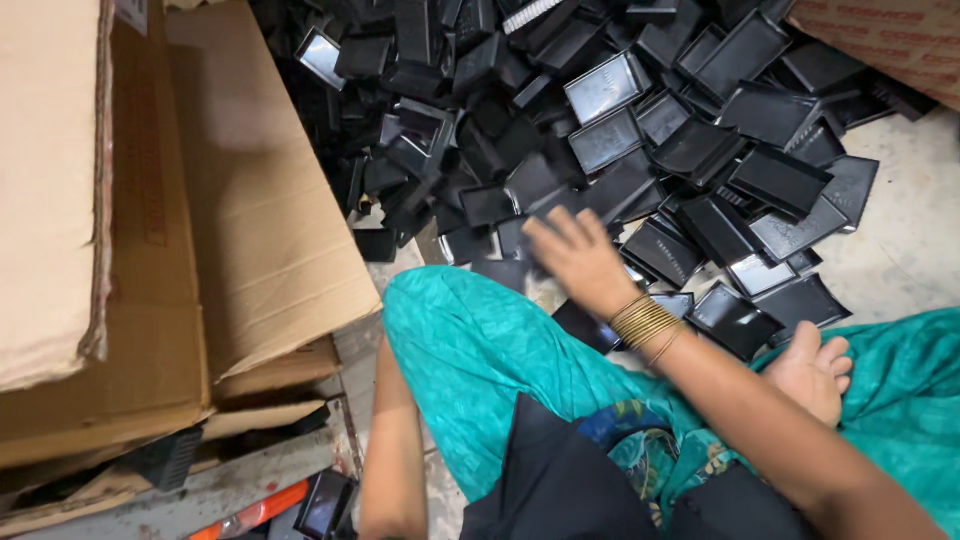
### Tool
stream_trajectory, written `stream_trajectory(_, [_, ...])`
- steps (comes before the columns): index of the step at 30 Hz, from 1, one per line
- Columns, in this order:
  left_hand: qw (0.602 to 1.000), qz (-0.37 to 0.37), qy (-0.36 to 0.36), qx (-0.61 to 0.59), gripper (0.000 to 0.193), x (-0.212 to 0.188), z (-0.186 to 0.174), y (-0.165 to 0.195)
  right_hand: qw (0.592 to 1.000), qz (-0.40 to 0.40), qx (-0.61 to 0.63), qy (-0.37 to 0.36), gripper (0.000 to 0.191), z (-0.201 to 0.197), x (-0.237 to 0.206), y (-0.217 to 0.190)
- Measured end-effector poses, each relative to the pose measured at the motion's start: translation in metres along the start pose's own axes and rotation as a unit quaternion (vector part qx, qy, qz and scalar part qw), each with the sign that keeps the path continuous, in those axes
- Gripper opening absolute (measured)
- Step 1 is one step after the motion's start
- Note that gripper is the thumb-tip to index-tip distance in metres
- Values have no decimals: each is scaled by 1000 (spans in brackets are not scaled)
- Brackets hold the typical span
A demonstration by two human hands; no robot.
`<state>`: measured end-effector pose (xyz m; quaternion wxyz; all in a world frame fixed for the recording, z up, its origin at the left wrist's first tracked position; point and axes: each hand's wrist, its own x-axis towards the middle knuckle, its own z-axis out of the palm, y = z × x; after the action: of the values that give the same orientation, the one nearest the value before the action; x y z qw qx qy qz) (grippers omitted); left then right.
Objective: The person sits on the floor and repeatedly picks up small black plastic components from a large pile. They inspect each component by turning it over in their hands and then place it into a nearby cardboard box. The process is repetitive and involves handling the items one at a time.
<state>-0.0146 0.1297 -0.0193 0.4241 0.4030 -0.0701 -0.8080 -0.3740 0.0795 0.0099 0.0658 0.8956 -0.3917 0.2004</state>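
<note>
My right hand [572, 255], with gold bangles on the wrist, reaches forward over the near edge of a big pile of black plastic trays [610, 140]. The hand is blurred; its fingers are spread and I see nothing held in them. It hovers just above a few dark trays [500, 272] lying by my teal-clad knee [470, 340]. My left forearm [392, 450] runs along the left side of that knee, and the left hand is hidden behind the knee and the cardboard. A bare foot [815, 372] rests at the right.
A large open cardboard box [250, 200] lies on its side at the left, its flaps reaching the floor. Another carton [890, 40] stands at the top right. One black tray [322, 503] and an orange-handled tool [255, 515] lie at the bottom left. Bare concrete floor [905, 240] shows at the right.
</note>
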Motion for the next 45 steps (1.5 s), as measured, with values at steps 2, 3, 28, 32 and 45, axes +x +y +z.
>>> stream_trajectory(2, [996, -39, -80, 22, 90, 8, 23, 27, 995, 91, 2, 34, 47, -10, 1, 24])
stream_trajectory(3, [992, -50, -107, 39, 91, 9, 36, 41, 987, 154, -18, 38, 60, -17, 1, 34])
stream_trajectory(28, [393, -84, 226, 887, 96, 136, 95, -2, 962, 25, 118, -247, 65, -10, -29, 15])
stream_trajectory(32, [424, 12, 217, 879, 100, 114, 116, 13, 957, 31, 85, -276, 28, -20, -25, 11])
stream_trajectory(45, [960, 216, 65, 164, 51, 55, 197, -2, 930, 300, 139, 158, 19, -102, -6, 75])
